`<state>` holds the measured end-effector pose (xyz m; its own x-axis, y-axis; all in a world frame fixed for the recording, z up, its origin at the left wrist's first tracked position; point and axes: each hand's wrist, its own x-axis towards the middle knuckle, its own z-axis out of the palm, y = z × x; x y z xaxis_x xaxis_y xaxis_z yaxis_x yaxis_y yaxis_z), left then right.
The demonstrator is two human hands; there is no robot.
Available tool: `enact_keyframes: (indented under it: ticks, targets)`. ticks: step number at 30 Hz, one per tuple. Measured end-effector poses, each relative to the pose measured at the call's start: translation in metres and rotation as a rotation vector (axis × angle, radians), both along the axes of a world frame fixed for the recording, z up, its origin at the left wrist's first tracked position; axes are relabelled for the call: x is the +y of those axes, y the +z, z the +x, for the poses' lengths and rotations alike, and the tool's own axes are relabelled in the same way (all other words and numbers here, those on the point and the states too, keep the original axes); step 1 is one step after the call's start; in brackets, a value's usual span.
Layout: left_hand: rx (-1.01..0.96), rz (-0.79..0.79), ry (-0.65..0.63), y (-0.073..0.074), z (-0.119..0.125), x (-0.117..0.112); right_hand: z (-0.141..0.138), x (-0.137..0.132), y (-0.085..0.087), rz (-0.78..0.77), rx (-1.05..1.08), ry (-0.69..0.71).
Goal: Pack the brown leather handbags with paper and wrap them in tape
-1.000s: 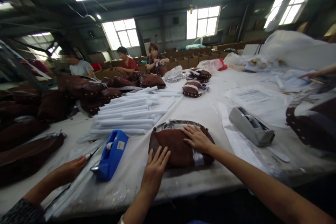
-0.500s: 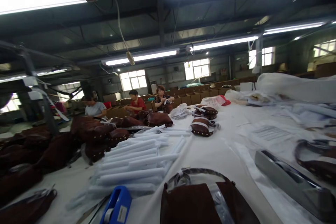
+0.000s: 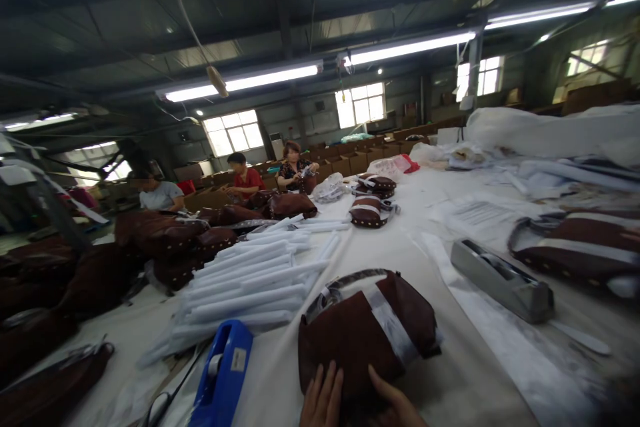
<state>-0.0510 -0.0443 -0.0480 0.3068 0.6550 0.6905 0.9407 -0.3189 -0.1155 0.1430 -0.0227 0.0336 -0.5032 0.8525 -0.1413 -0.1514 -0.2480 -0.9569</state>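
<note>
A dark brown suede bag (image 3: 360, 330) with a pale tape band across it and a metal-trimmed handle lies on the white-covered table (image 3: 400, 253) right in front of me. My left hand (image 3: 323, 400) rests on the bag's near edge with its fingers stretched flat. My right hand (image 3: 395, 403) lies beside it on the same edge, only partly in view, one digit pointing up-left. Neither hand grips anything that shows.
A blue tape dispenser (image 3: 220, 380) stands to the left, scissors (image 3: 160, 407) beside it. White paper rolls (image 3: 250, 273) lie behind. A grey tape dispenser (image 3: 503, 280) and another brown bag (image 3: 580, 247) sit to the right. Brown bags (image 3: 165, 240) pile up left. Three people (image 3: 245, 177) work at the far end.
The view swung up to the ceiling and partly back down. My hands left the picture and now show at the bottom edge. The bag sits turned, its tape band diagonal.
</note>
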Motion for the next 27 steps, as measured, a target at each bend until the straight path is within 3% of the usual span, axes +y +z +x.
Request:
enact_keyframes:
  ticks: [5,8,10,12,14,16,18,20,23,27]
  targets:
    - [-0.105,-0.089,0.070,0.036,0.012,-0.014,-0.011,-0.005,0.007,-0.468,0.227,-0.263]
    - [-0.130,-0.093,0.030,0.053,0.014,-0.007,-0.002,-0.002,0.016,-0.466,0.236,-0.213]
    - [-0.154,-0.113,0.027,0.059,0.013,-0.002,0.020,0.004,0.022,-0.288,0.069,-0.072]
    - [-0.196,-0.117,0.068,0.065,0.013,0.000,0.058,0.016,0.024,0.072,-0.242,-0.022]
    - [-0.247,-0.118,0.115,0.071,0.013,0.000,0.109,0.033,0.022,0.534,-0.607,-0.174]
    - [-0.296,-0.116,0.157,0.075,0.015,0.001,0.162,0.053,0.013,0.804,-0.983,-0.335]
    - [-0.332,-0.116,0.194,0.079,0.018,0.003,0.209,0.071,0.000,0.856,-1.345,-0.393]
    - [-0.354,-0.118,0.228,0.080,0.021,0.005,0.242,0.084,-0.014,0.823,-1.543,-0.413]
    - [-0.370,-0.126,0.258,0.081,0.026,0.006,0.266,0.096,-0.025,0.840,-1.560,-0.388]
    - [-0.386,-0.129,0.267,0.082,0.031,0.007,0.267,0.109,-0.015,0.906,-1.465,-0.373]
